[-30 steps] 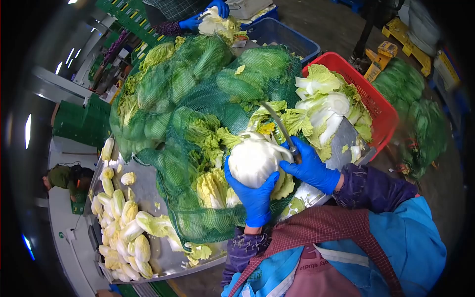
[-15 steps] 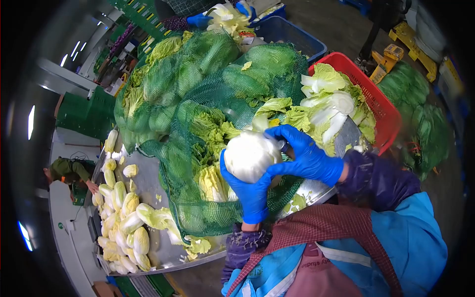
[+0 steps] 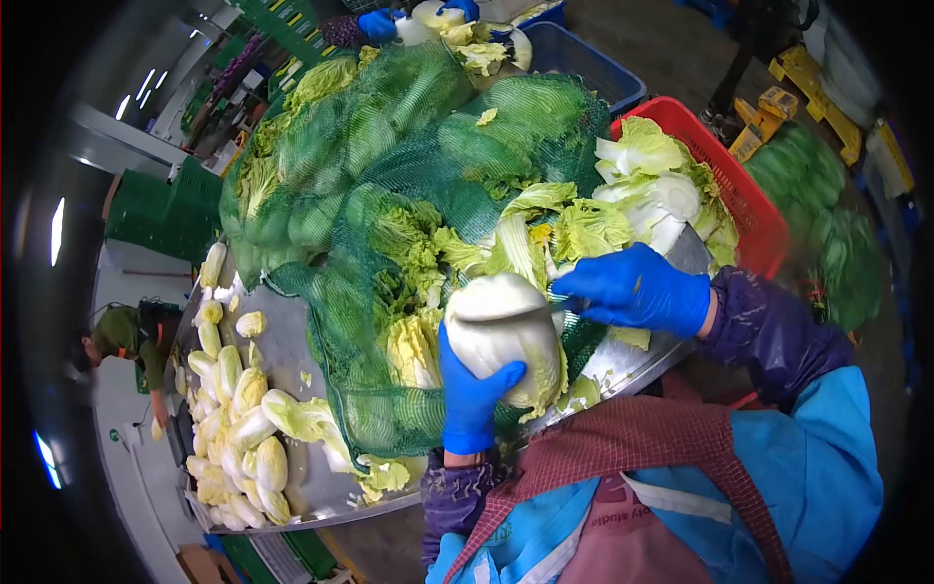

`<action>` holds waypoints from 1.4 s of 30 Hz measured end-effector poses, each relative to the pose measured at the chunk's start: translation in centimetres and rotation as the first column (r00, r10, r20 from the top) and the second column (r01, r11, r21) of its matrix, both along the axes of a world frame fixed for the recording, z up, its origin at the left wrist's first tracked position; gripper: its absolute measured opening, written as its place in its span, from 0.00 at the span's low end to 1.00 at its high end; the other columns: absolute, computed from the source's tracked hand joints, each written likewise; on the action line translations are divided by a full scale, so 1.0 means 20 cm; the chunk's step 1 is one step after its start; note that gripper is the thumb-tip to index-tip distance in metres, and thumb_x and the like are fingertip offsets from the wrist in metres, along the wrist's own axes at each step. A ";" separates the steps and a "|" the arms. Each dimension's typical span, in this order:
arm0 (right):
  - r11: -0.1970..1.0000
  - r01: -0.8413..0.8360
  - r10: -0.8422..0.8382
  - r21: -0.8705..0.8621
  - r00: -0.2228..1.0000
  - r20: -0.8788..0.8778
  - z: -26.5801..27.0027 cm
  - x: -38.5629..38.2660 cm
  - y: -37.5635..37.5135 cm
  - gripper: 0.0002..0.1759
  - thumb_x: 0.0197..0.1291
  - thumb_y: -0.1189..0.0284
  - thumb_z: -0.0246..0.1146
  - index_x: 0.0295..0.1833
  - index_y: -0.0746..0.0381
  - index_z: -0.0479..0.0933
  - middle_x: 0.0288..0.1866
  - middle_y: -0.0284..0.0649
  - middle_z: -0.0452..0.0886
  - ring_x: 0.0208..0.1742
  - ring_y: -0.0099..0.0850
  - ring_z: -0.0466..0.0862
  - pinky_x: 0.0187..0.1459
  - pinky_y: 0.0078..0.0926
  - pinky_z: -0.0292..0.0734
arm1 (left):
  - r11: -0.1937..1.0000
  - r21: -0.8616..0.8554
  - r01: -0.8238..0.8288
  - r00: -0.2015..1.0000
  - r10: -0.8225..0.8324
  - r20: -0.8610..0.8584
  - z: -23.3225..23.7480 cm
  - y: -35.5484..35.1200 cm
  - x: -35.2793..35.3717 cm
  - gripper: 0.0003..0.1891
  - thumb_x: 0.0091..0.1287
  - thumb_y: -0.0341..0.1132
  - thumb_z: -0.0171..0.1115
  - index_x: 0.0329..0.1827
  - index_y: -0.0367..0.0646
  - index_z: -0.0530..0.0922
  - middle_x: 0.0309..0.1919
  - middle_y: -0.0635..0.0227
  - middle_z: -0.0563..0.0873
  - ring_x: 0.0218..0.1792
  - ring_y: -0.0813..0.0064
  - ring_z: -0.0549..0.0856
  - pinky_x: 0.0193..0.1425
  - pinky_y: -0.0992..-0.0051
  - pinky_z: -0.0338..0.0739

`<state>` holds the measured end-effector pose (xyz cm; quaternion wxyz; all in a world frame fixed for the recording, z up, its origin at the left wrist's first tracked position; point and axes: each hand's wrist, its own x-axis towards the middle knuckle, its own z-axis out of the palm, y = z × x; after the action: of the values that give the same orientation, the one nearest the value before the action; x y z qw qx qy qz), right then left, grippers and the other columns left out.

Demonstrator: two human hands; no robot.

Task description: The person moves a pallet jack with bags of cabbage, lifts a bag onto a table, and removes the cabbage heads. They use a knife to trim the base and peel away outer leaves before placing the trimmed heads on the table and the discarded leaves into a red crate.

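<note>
My left hand (image 3: pixel 474 389), in a blue glove, holds a pale cabbage head (image 3: pixel 506 341) from its left and lower side, thumb across the front. A cut shows across the white top of the cabbage. To its right, my right hand (image 3: pixel 637 289), also gloved in blue, has its fingers curled together near the cabbage; something small and dark is between the fingers, too hidden to name. Behind the cabbage lie loose outer leaves (image 3: pixel 520 238) and a green mesh bag (image 3: pixel 389 282) full of cabbages.
A red crate (image 3: pixel 744 185) with trimmed leaves stands at right, a blue crate (image 3: pixel 584 63) behind. Small peeled cabbages (image 3: pixel 238 419) lie on the metal table (image 3: pixel 292 341) at left. A co-worker's gloved hands (image 3: pixel 418 19) handle cabbage at the top; another person (image 3: pixel 136 341) bends at far left.
My right hand has come off the cabbage and moved right. The cabbage is tilted, with its side now showing and a leaf fold or cut at its top.
</note>
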<state>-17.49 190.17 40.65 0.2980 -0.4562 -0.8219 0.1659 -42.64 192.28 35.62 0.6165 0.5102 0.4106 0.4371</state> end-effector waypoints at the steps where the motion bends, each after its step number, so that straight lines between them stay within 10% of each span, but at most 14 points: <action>1: 0.999 -0.025 0.023 0.021 0.997 0.068 0.01 -0.01 0.00 0.11 0.52 0.69 0.59 0.43 0.51 0.73 0.30 0.37 0.76 0.28 0.36 0.80 0.26 0.30 0.74 | 1.000 0.011 0.020 0.999 -0.019 -0.042 0.01 -0.02 0.01 0.52 0.36 0.40 0.77 0.65 0.37 0.55 0.57 0.59 0.68 0.58 0.65 0.69 0.62 0.67 0.64; 12: 0.989 -0.084 0.036 0.122 0.935 0.353 -0.13 0.07 -0.08 0.15 0.50 0.68 0.59 0.45 0.54 0.72 0.22 0.35 0.73 0.22 0.33 0.78 0.20 0.29 0.71 | 0.958 -0.062 0.281 0.958 -0.284 -0.046 0.09 -0.18 0.02 0.55 0.34 0.46 0.77 0.65 0.36 0.54 0.59 0.57 0.67 0.61 0.65 0.66 0.65 0.67 0.59; 15: 0.910 0.332 -0.248 -0.250 0.917 0.314 -0.38 0.30 -0.02 0.13 0.54 0.70 0.58 0.46 0.57 0.74 0.25 0.40 0.77 0.26 0.35 0.80 0.25 0.31 0.74 | 0.895 0.122 0.430 0.897 -0.408 -0.168 0.12 -0.19 0.02 0.55 0.33 0.44 0.77 0.65 0.36 0.53 0.59 0.56 0.66 0.60 0.63 0.66 0.64 0.67 0.60; 20: 0.977 0.033 -0.107 -0.211 0.931 -0.349 -0.04 -0.01 -0.12 0.20 0.51 0.68 0.64 0.50 0.62 0.72 0.40 0.44 0.79 0.37 0.31 0.81 0.37 0.25 0.76 | 0.989 0.062 0.133 0.974 -0.118 -0.195 0.03 -0.13 0.02 0.57 0.32 0.45 0.78 0.65 0.35 0.52 0.58 0.55 0.66 0.59 0.61 0.66 0.64 0.66 0.59; 29: 0.940 0.129 -0.194 -0.316 0.964 -0.183 0.04 -0.15 -0.12 0.29 0.45 0.58 0.63 0.51 0.59 0.66 0.42 0.47 0.77 0.37 0.44 0.80 0.38 0.36 0.76 | 0.968 0.250 0.017 0.954 0.059 -0.294 0.09 -0.12 0.12 0.53 0.34 0.45 0.78 0.63 0.36 0.55 0.57 0.57 0.66 0.59 0.62 0.66 0.64 0.66 0.59; 36: 0.896 0.198 -0.287 -0.396 0.942 -0.177 0.00 -0.14 -0.10 0.17 0.47 0.67 0.60 0.44 0.60 0.71 0.31 0.44 0.78 0.32 0.33 0.81 0.33 0.28 0.75 | 0.968 0.244 0.058 0.926 0.039 -0.376 0.10 -0.12 0.12 0.52 0.34 0.43 0.78 0.63 0.37 0.56 0.56 0.57 0.67 0.58 0.63 0.68 0.62 0.66 0.63; 39: 0.874 0.001 -0.351 -0.486 0.694 -0.629 -0.13 -0.11 -0.04 0.05 0.49 0.78 0.55 0.33 0.61 0.76 0.27 0.32 0.77 0.29 0.17 0.74 0.32 0.19 0.71 | 0.994 0.090 0.064 0.988 -0.051 -0.146 0.02 -0.10 0.07 0.50 0.36 0.42 0.77 0.63 0.38 0.56 0.55 0.57 0.69 0.56 0.62 0.70 0.62 0.65 0.64; 42: 0.880 0.188 -0.404 -0.437 0.779 -0.479 -0.28 0.08 0.01 0.06 0.50 0.78 0.58 0.35 0.59 0.76 0.26 0.30 0.77 0.29 0.17 0.74 0.32 0.17 0.71 | 0.935 -0.351 -0.056 0.969 0.136 0.208 0.05 -0.11 -0.01 0.45 0.46 0.47 0.70 0.65 0.40 0.56 0.57 0.55 0.69 0.57 0.58 0.71 0.62 0.60 0.66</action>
<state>-15.82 190.38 34.99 0.4567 -0.5604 -0.5692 0.3916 -42.89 190.11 36.56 0.7167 0.3205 0.4311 0.4448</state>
